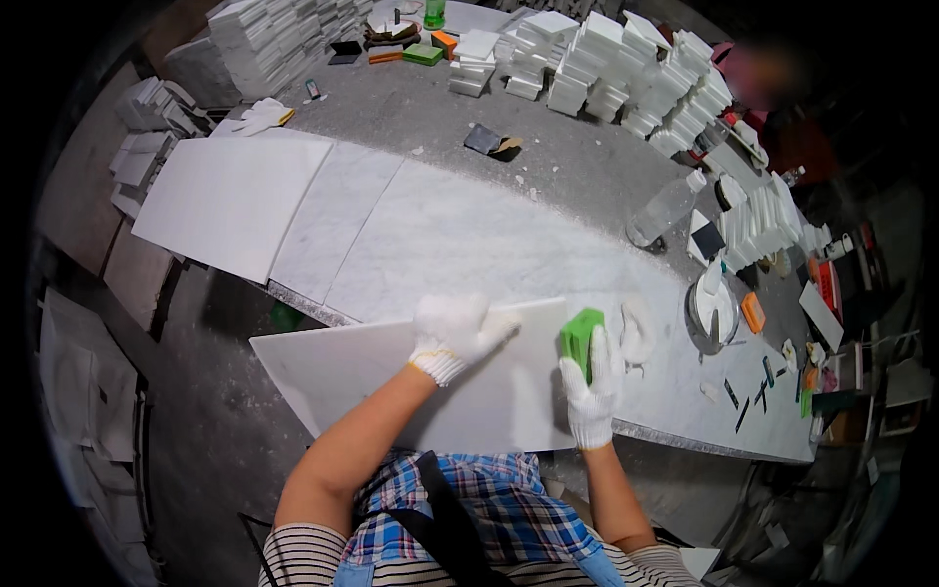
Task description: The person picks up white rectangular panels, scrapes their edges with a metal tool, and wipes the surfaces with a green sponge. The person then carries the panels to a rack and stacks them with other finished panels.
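Note:
A white stone slab (489, 391) leans tilted at the table's near edge, in front of my body. My left hand (458, 331), in a white knit glove, is closed over the slab's top edge, with a finger stretched to the right along it. At the slab's right edge, my gloved right hand (592, 386) grips a green sanding block (581, 338). The block's face lies by that edge; whether it touches cannot be made out. The right fingers lie along the block's side.
More white slabs (235, 201) lie flat on the table. White tile stacks (597, 64) stand along the back. To the right are a clear bottle (667, 208), a metal bowl (712, 313), an orange block (752, 312) and several dark strips (743, 413). A loose glove (260, 117) lies far left.

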{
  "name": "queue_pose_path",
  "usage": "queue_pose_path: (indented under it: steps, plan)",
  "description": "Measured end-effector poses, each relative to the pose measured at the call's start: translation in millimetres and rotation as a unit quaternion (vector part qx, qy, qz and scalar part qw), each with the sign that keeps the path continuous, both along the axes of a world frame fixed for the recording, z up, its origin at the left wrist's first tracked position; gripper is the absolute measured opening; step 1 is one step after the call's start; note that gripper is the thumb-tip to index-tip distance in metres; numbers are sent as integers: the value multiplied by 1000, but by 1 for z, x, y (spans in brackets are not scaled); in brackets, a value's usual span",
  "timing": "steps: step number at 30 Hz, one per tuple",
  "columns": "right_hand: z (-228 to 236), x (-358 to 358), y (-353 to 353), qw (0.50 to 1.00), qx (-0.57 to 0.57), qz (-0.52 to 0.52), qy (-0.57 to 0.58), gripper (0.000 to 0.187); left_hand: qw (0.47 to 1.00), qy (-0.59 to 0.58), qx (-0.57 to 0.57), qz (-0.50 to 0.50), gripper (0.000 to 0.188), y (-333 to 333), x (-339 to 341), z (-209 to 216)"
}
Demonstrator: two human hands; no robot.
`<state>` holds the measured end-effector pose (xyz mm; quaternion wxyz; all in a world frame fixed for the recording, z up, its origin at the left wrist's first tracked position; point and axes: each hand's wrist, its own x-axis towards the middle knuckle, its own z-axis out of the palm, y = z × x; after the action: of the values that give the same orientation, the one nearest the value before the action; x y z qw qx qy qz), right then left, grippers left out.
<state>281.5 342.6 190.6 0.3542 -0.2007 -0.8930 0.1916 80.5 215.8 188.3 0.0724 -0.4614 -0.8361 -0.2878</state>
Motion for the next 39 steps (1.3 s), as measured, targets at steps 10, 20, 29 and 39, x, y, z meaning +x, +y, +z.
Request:
queue_pose_path:
  steps: [10,20,29,39]
  plan:
    - [78,-58,53,955,-295,13,32,54,1000,-5,-2,-17,57,-5,-1,15]
    - [123,-109,48,910,102,102,-388,35,999,22,32,-20,54,-6,-2,4]
    - [154,-98,39,919,76,173,-348,37,997,44,58,-1,56,-8,-3,-5]
    - [115,-125,26,927,102,78,-352,33,1000,-21,17,16,40,-9,3,14]
